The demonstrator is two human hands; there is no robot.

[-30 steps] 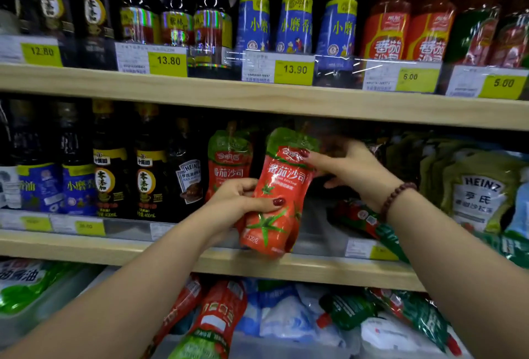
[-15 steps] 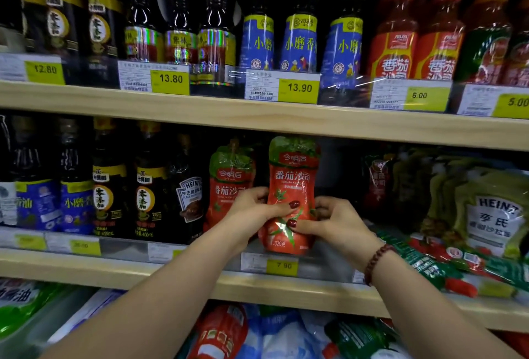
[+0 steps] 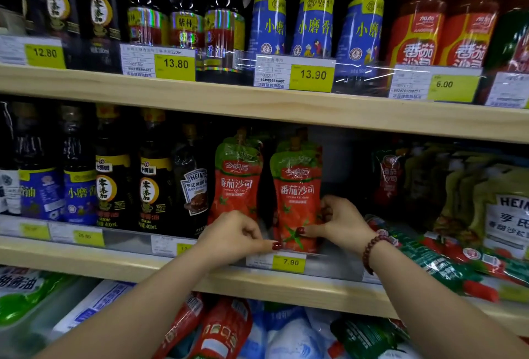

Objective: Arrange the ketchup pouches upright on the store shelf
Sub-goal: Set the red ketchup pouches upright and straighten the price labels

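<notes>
Ketchup pouch (image 3: 297, 204) on the middle shelf (image 3: 286, 284) is our business, so we come in from the near side. Both forearms reach up and in over the shelf lip, the right wrist wearing a bead bracelet (image 3: 372, 250). Left grip (image 3: 237, 237) sits low at the shelf front, fingers curled into the palm and holding nothing we can make out. Its thumb stretches toward the pouch's lower left corner; touching or just short, we cannot tell. Right grip (image 3: 340, 224) pinches the pouch's lower right side, thumb on the front, fingers curled round its edge. The pouch stands upright, base just behind the 7.90 price tag (image 3: 289, 262), with a second upright pouch (image 3: 237, 184) just beside it on the left. By our reading this is the settling step: seating it before letting go. Next we need a slow release, since a soft pouch may slump. After that comes a reach right to the flat-lying pouches (image 3: 435, 264) on the same shelf.
</notes>
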